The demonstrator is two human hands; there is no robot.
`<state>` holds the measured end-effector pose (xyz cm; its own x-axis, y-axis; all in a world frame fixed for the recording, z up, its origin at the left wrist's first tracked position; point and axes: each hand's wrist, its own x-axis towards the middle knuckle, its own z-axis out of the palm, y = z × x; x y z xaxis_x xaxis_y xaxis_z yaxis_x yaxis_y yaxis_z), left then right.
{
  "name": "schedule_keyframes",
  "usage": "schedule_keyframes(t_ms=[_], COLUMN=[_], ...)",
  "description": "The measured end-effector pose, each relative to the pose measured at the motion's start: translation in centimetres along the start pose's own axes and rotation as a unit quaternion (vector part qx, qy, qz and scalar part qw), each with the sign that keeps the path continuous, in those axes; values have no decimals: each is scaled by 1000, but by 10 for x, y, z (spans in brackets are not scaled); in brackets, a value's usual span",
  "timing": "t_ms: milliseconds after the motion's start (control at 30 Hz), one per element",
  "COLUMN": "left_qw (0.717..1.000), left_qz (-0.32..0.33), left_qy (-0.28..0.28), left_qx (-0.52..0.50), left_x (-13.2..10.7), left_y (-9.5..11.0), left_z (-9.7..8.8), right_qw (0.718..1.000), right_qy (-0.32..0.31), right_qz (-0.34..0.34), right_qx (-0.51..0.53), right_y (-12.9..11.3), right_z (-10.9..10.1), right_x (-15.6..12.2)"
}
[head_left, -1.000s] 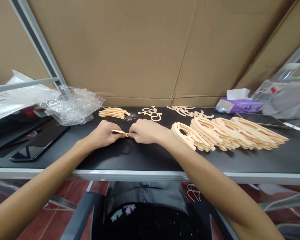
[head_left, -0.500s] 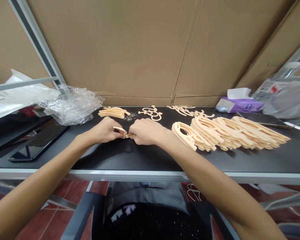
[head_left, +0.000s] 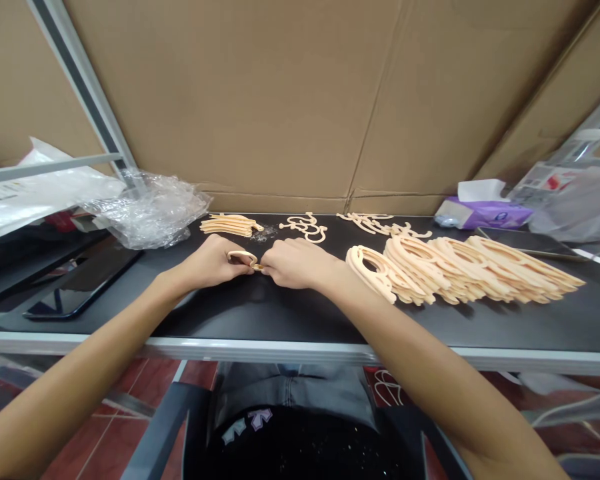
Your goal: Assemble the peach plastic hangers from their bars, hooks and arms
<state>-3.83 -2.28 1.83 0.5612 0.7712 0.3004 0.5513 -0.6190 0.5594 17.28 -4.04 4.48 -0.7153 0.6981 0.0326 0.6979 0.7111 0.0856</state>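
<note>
Above the black tabletop my left hand [head_left: 215, 261] is closed around a pale, curved wooden piece [head_left: 243, 256], whose rounded rim shows over the fingers. My right hand [head_left: 294, 263] is closed too, its fingertips pinching the right end of the same piece. Most of the piece is hidden by my fingers. Just beyond my left hand lies a stack of similar pale wooden strips [head_left: 230, 225]. Thin curled wooden pieces [head_left: 306, 227] lie behind my right hand. To the right of my forearm, fanned stacks of flat wooden cut-outs with round openings [head_left: 460, 267] cover the table.
Crumpled clear plastic [head_left: 153, 207] and a dark phone-like slab [head_left: 83, 283] are on the left. More thin curved wooden offcuts [head_left: 385, 225] lie at the back. A purple tissue pack [head_left: 485, 212] stands at back right. Cardboard [head_left: 260, 100] walls the rear; a metal rail [head_left: 300, 348] edges the front.
Both hands keep their hold close together. The wooden piece has turned slightly, so more of its curved rim shows. The view has shifted a little.
</note>
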Motion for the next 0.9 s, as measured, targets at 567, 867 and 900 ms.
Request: schedule_keyframes(t_ms=[567, 867, 900], left_qw=[973, 966, 966], left_qz=[-52, -64, -68], left_qy=[143, 184, 193], left_qx=[-173, -171, -157], left_x=[8, 11, 11], left_y=[-9, -24, -27], left_z=[3, 8, 8], right_qw=[995, 996, 995], right_qy=[101, 83, 84], right_qz=[22, 3, 3], right_qx=[-14, 43, 48], right_y=[7, -2, -2], right_z=[9, 23, 24], right_x=[9, 14, 14])
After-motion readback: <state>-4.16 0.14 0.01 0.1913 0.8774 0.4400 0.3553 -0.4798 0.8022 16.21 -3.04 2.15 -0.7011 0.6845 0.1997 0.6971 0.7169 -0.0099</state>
